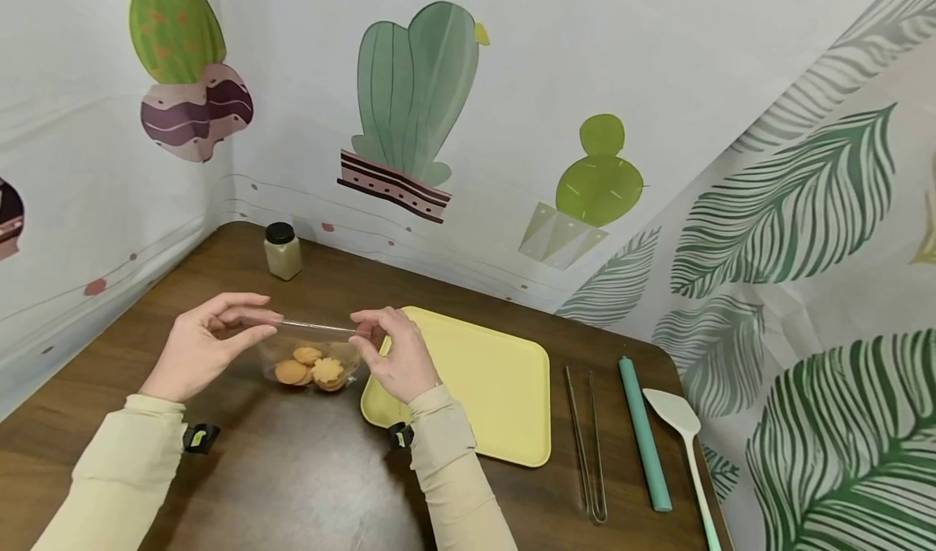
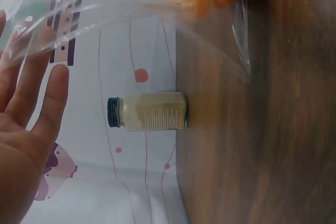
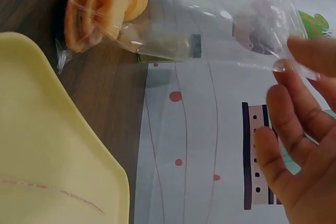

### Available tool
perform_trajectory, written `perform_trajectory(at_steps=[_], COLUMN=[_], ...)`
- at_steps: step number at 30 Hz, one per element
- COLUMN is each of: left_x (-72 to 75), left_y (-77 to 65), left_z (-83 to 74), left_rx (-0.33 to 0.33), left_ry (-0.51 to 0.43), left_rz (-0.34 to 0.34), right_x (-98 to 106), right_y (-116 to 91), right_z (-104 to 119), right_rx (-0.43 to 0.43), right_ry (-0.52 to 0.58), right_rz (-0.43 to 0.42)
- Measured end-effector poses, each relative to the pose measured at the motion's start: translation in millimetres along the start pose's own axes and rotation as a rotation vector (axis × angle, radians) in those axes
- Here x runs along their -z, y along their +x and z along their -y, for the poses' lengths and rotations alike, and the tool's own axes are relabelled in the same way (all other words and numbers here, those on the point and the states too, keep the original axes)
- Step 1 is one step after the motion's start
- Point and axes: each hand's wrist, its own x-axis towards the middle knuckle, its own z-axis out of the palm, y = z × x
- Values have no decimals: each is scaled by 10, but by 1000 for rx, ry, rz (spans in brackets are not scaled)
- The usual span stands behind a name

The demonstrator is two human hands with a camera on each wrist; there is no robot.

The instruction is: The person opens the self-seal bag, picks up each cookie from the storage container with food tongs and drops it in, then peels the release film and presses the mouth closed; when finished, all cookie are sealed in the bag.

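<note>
A clear plastic bag point(image 1: 310, 337) hangs by its top edge between both hands, just over the table, with several golden cookies point(image 1: 327, 370) gathered at its bottom. My left hand point(image 1: 201, 348) pinches the top left corner between thumb and fingers. At the top right corner, my right hand point(image 1: 398, 356) does the same. The right wrist view shows that thumb and forefinger on the bag's edge point(image 3: 215, 30), the other fingers bent loosely below. In the left wrist view the bag partly covers the left hand's fingers point(image 2: 50, 103), and its thumb is out of sight.
A yellow tray point(image 1: 490, 372) lies right of the bag, partly beneath the right hand. Farther right are metal tongs point(image 1: 578, 441), a teal rod point(image 1: 643, 433) and a white spatula point(image 1: 676, 413). A black-lidded jar point(image 1: 283, 254) stands behind the bag, near the patterned wall cloth.
</note>
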Motion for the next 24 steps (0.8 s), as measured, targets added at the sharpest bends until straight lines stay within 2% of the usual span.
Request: perform_trajectory(at_steps=[4, 7, 9, 15, 20, 24], left_x=[32, 44, 45, 44, 46, 51], left_y=[-8, -14, -18, -27, -15, -11], left_z=[104, 112, 105, 83, 54, 42], left_rx=[-17, -50, -52, 34, 40, 51], left_ry=[-11, -56, -52, 79, 88, 99], left_rz=[68, 123, 144, 103, 69, 69], right_x=[17, 21, 20, 32, 41, 50], right_y=[-11, -19, -25, -16, 1, 6], right_z=[32, 51, 59, 69, 64, 65], right_rx=[-9, -29, -44, -66, -49, -41], right_ry=[-39, -59, -57, -57, -27, -1], right_rz=[48, 82, 100, 109, 77, 70])
